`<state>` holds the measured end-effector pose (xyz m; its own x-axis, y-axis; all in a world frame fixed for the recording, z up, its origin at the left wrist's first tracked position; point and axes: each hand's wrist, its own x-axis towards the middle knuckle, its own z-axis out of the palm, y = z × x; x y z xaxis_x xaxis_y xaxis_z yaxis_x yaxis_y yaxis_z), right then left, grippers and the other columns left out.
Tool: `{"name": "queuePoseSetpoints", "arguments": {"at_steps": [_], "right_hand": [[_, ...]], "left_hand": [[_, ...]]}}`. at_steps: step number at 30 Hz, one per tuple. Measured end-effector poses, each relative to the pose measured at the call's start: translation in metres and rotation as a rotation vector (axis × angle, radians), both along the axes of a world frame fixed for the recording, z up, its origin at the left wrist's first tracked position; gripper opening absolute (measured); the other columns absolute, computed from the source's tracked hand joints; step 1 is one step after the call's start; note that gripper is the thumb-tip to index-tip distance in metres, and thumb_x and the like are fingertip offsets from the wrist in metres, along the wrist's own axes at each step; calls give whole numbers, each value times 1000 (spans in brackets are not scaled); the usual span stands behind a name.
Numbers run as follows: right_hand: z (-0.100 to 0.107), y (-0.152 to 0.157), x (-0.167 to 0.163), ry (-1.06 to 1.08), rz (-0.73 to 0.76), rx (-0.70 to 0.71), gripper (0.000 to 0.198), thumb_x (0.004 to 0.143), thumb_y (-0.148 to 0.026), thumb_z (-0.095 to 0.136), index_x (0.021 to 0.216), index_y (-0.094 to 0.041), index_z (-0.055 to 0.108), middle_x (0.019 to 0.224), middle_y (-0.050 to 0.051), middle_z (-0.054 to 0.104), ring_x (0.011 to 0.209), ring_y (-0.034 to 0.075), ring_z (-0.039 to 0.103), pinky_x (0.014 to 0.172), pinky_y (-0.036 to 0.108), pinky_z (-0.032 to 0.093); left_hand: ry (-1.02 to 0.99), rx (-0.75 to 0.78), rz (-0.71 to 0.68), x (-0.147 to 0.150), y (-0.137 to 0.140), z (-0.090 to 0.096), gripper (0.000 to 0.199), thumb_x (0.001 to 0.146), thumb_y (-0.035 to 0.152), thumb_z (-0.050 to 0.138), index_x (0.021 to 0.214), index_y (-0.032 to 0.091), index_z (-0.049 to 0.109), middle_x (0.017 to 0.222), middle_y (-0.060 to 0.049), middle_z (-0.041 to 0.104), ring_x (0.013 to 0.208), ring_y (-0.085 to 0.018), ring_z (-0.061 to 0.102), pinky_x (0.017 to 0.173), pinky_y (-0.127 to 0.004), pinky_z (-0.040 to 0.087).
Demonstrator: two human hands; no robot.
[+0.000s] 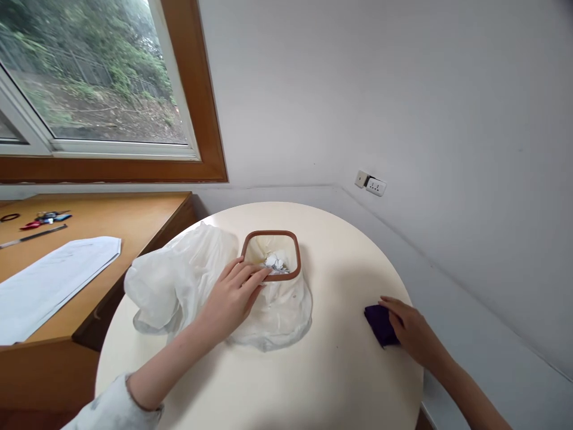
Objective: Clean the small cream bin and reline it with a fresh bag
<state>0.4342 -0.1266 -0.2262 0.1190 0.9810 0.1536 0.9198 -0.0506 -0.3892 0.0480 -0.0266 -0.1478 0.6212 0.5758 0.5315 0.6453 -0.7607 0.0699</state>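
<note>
A small bin [299,254] with a brown, rounded-square rim stands on the round cream table [340,382]. Crumpled white paper [275,261] lies inside it, and a pale plastic liner bag [282,316] hangs down over its outside. My left hand [239,289] holds the near left part of the rim, fingers over the edge; the thumb is partly hidden. At the table's right side, my right hand [409,328] grips a folded dark purple cloth [379,324] that lies on the tabletop. The fingers cover the cloth's right part.
Loose translucent plastic bag [179,280] bunches left of the bin. A wooden desk [147,209] adjoins on the left, bearing white paper sheets [58,280], a dark thin strip [33,236] and keys [47,218]. Walls rise behind and to the right, with a socket [376,186].
</note>
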Motion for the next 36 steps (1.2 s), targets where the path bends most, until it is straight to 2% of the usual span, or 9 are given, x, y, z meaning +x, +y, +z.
{"name": "queuePoseSetpoints", "arguments": {"at_steps": [4, 7, 10, 14, 19, 24, 28, 32, 36], "right_hand": [[-29, -22, -13, -112, -29, 7, 43, 85, -26, 30, 118, -15, 54, 126, 9, 51, 114, 26, 49, 95, 46, 41], [-35, -24, -29, -117, -13, 10, 46, 87, -27, 26, 123, -12, 49, 131, 10, 47, 119, 25, 44, 97, 45, 40], [-26, -16, -54, -117, 116, -115, 49, 89, -31, 23, 130, -12, 42, 138, 8, 38, 126, 23, 35, 103, 43, 33], [-8, 1, -102, -132, 410, -286, 54, 91, -38, 20, 139, -14, 22, 146, 4, 18, 134, 20, 15, 110, 41, 18], [-1, 25, -171, -100, 620, -284, 59, 91, -43, 15, 141, -13, 9, 147, 5, 5, 135, 19, 3, 111, 40, 7], [-5, 52, -246, -15, 580, -249, 66, 90, -47, 13, 139, -3, 13, 146, 16, 5, 135, 24, -2, 109, 44, 5], [-6, 70, -296, 86, 471, -260, 67, 89, -46, 16, 138, 0, 16, 146, 18, 5, 135, 25, -4, 108, 45, 3], [-6, 81, -325, 212, 377, -287, 64, 89, -41, 22, 138, 0, 16, 146, 19, 6, 135, 25, -3, 108, 45, 1], [-4, 86, -334, 364, 338, -306, 66, 88, -38, 27, 138, 1, 11, 146, 20, 4, 134, 26, -4, 108, 46, -1]], "left_hand": [[-8, 96, 41, 1, 20, -1, 29, 87, 17, 40, 114, 20, 49, 94, -6, 61, 92, -19, 54, 95, -42, 36], [3, 152, 84, 0, 42, -1, 26, 87, 18, 40, 111, 18, 51, 88, -6, 60, 86, -19, 54, 92, -41, 38], [49, 173, 145, -3, 68, 0, 24, 88, 20, 39, 108, 17, 53, 84, -6, 60, 83, -20, 53, 88, -39, 40], [132, 161, 224, -9, 98, 5, 22, 88, 23, 40, 102, 17, 55, 78, -6, 59, 80, -21, 52, 83, -37, 41], [182, 147, 256, -18, 123, 8, 19, 87, 23, 42, 98, 17, 56, 75, -6, 58, 78, -21, 52, 80, -34, 41], [206, 136, 279, -27, 136, 9, 19, 86, 23, 42, 97, 16, 56, 76, -7, 58, 78, -22, 52, 78, -34, 40], [221, 119, 279, -30, 140, 10, 17, 86, 22, 42, 94, 16, 56, 75, -7, 58, 78, -22, 52, 76, -34, 40], [216, 96, 278, -32, 142, 10, 16, 86, 20, 41, 91, 16, 56, 74, -7, 58, 77, -22, 52, 77, -35, 41], [195, 73, 271, -33, 143, 12, 17, 85, 20, 41, 91, 15, 56, 74, -8, 58, 81, -23, 53, 80, -37, 41]]}}
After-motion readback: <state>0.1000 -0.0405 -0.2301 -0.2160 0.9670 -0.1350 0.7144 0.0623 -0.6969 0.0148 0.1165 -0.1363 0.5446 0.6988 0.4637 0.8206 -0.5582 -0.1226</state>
